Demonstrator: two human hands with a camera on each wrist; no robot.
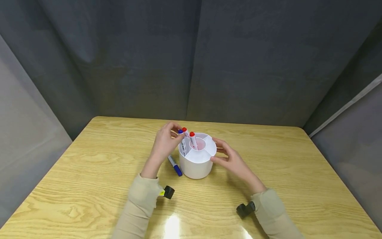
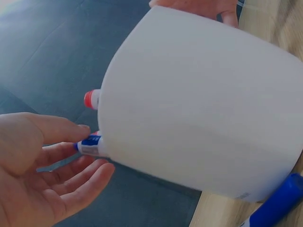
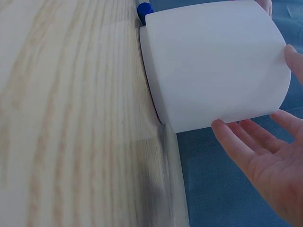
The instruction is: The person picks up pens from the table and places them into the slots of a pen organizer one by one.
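Observation:
A white round holder [image 1: 195, 164] with inner compartments stands at the middle of the wooden table [image 1: 89, 172]. Two red-capped markers [image 1: 192, 136] stand in it. My left hand [image 1: 176, 131] pinches a blue-capped marker [image 1: 180, 132] at the holder's left rim, its lower part inside. The left wrist view shows thumb and fingers [image 2: 71, 134] on that blue-capped marker [image 2: 90, 144] beside the holder [image 2: 199, 109]. My right hand [image 1: 218, 150] holds the holder's right side. In the right wrist view its thumb and a fingertip [image 3: 223, 128] touch the holder's wall [image 3: 213, 66].
A second blue marker [image 1: 175, 166] lies flat on the table against the holder's left base, under my left wrist. Grey curtains close off the back and both sides. Bare wood stretches to the left, right and front.

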